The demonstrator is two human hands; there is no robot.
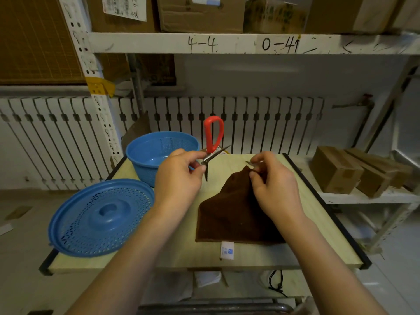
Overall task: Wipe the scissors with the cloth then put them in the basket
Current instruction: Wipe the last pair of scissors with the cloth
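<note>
Left hand (179, 176) pinches the red-handled scissors (212, 142) near the pivot, above the table's (250, 258) far edge. Right hand (272, 185) fingers are closed, bunching the brown cloth (229, 214) around a blade tip. Blue basket (156, 153) sits at the far-left corner, its lid (102, 217) overhanging the left edge.

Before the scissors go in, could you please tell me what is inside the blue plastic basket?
The blue plastic basket shows only its own bare floor and perforated wall; the left hand covers its right-hand part.
</note>
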